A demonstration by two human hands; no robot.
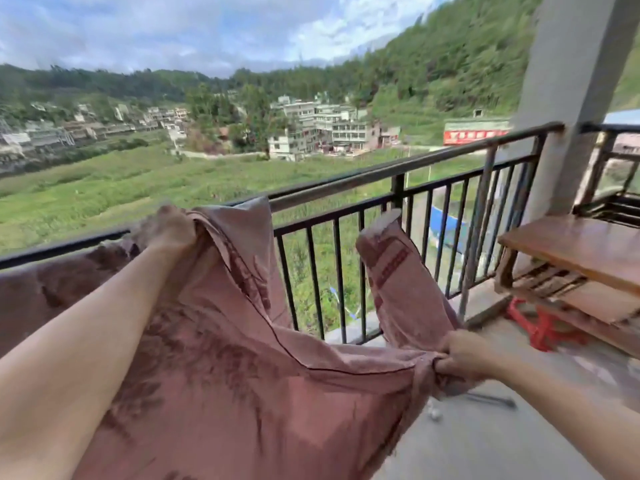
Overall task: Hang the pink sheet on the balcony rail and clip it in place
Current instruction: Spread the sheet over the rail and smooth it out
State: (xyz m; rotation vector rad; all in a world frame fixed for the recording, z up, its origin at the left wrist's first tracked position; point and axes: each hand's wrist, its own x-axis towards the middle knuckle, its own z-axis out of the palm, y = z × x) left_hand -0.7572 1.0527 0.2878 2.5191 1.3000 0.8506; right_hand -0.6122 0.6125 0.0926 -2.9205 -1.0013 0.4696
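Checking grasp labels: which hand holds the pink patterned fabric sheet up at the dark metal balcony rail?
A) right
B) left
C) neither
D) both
B: the left hand grips the pink patterned fabric sheet up at the top bar of the dark metal balcony rail, while the right hand grips a bunched part of the sheet well below that bar.

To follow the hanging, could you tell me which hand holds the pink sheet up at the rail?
The left hand: it grips the pink sheet at the rail; the right hand grips it lower.
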